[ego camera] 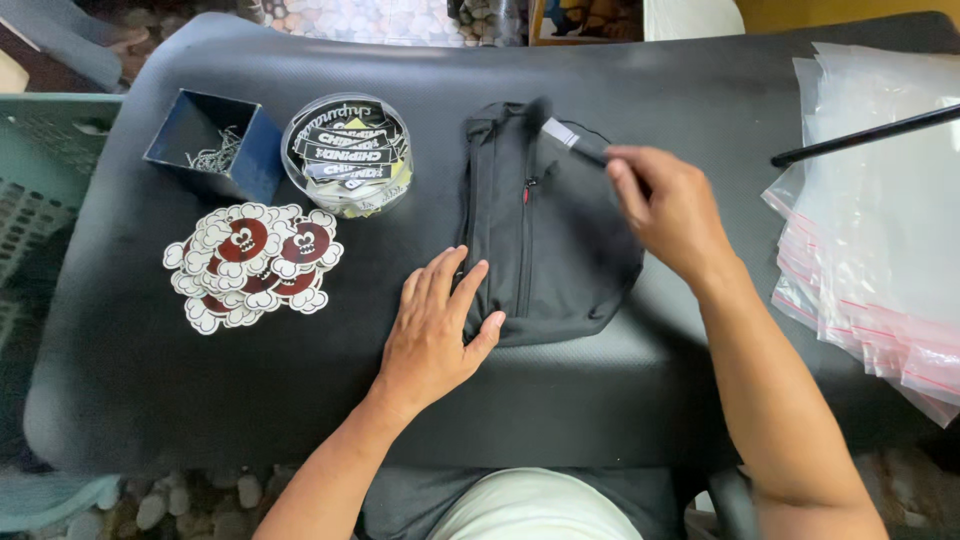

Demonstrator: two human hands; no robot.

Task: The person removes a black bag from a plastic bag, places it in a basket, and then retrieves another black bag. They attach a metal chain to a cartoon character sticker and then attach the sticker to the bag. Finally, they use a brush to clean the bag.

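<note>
Black pouch (545, 230) lengthwise away from person, zipper (526, 235) likewise

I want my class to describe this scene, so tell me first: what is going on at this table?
A person sits at a black padded table with a small black zipped bag lying on it. The left hand rests flat on the bag's lower left edge, while the right hand grips its strap near the top. To the left lie a pile of red and white stickers, a round clear tub of labels and a blue box of pins. Clear zip bags are stacked on the right.
</note>
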